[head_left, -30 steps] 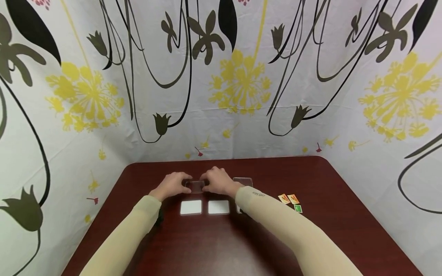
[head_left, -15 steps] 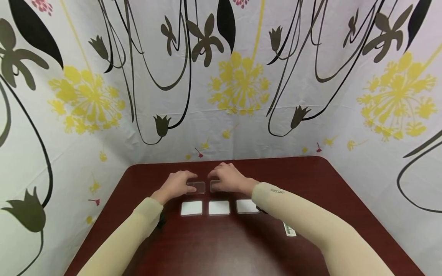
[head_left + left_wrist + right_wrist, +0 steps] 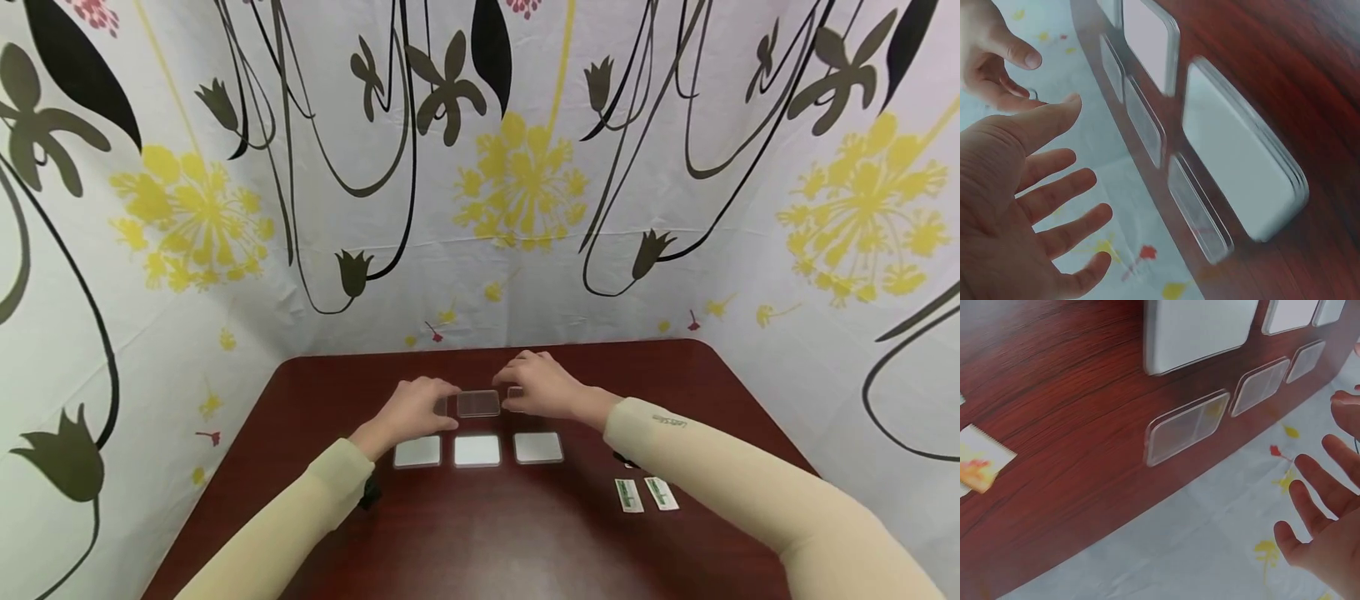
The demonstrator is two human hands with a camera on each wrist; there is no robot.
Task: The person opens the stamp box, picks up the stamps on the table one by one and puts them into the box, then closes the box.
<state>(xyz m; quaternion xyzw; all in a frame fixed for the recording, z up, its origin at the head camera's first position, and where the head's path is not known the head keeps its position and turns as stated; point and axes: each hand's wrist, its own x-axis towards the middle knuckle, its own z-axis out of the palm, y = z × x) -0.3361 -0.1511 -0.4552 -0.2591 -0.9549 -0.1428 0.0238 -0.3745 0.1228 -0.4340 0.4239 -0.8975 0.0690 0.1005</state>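
One floral cloth (image 3: 420, 312) seemingly backs table (image 3: 480, 542) and hands (image 3: 408, 408) (image 3: 543, 386).

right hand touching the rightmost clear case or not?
Apart. The right wrist view shows it: the right hand is off to one side of the rightmost clear case, with table and patterned cloth visible between.
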